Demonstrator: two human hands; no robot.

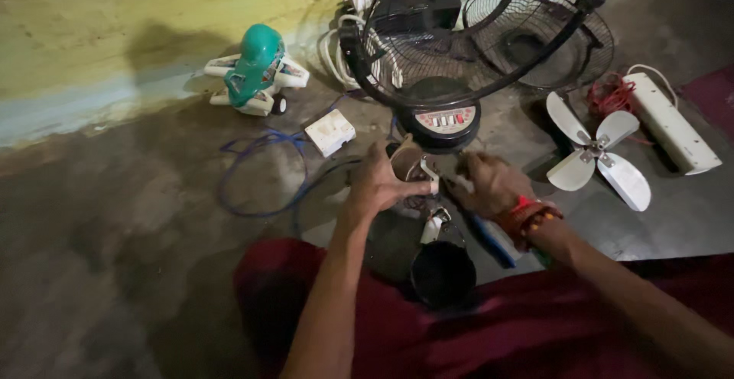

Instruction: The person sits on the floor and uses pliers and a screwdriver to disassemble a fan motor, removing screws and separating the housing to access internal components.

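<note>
Head view, centre of the frame: our left hand point(380, 184) is clamped on a small metal part point(417, 166), and our right hand point(489, 184) is closed around a blue-handled tool point(489, 239) beside it. Just above stands the fan base point(446, 123) with its wire guard point(466, 27); white blades point(596, 149) lie at right.

Illumination is dim and uneven. The brightest zone is the yellow wall point(115, 19) at upper left; the floor point(92, 272) darkens toward the lower left. The fan guard point(474, 35) casts soft shadows. Both hands show slight motion blur. Edges appear stretched by wide-angle distortion.
</note>
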